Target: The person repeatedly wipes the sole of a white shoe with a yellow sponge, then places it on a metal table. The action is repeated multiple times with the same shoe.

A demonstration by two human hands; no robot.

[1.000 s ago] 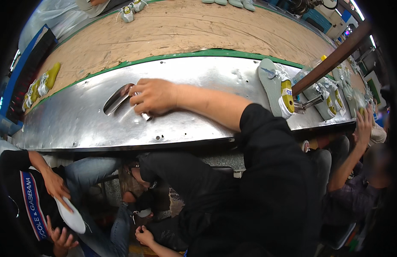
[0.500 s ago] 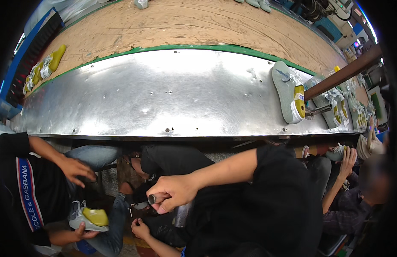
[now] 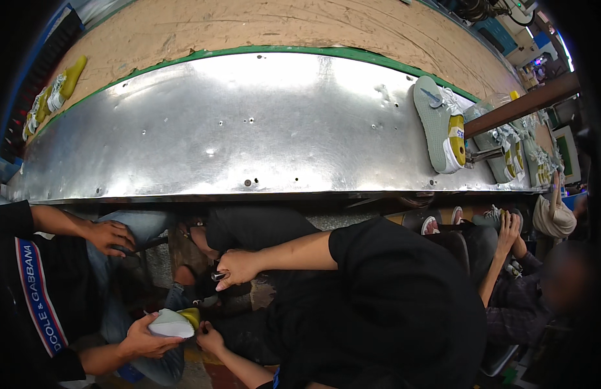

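My right hand [image 3: 239, 268] reaches leftward across my lap, its fingers closed round a short tool handle [image 3: 217, 276] with a shiny end; the rest of that tool is hidden. Lower down, my left hand [image 3: 210, 339] has its fingers curled together, and what they hold, if anything, cannot be made out. Just beyond its fingertips is a shoe [image 3: 171, 324] with its pale sole turned up and a yellow last [image 3: 191, 316] in it. A co-worker's hand [image 3: 141, 337] grips this shoe from the left. The co-worker's other hand [image 3: 112, 238] rests on a knee.
A metal-topped bench [image 3: 184, 149] runs along the far side, with a brown board behind it. On its right, a grey shoe [image 3: 436, 126] lies on its side by a brown bar [image 3: 520, 104], with several more beyond. Yellow-lasted shoes [image 3: 54, 94] stand far left. Another person sits at right.
My right hand has moved left and away from me. The co-worker's shoe has turned sole up and come right, close to my left hand. The co-worker's other hand has lowered onto the knee.
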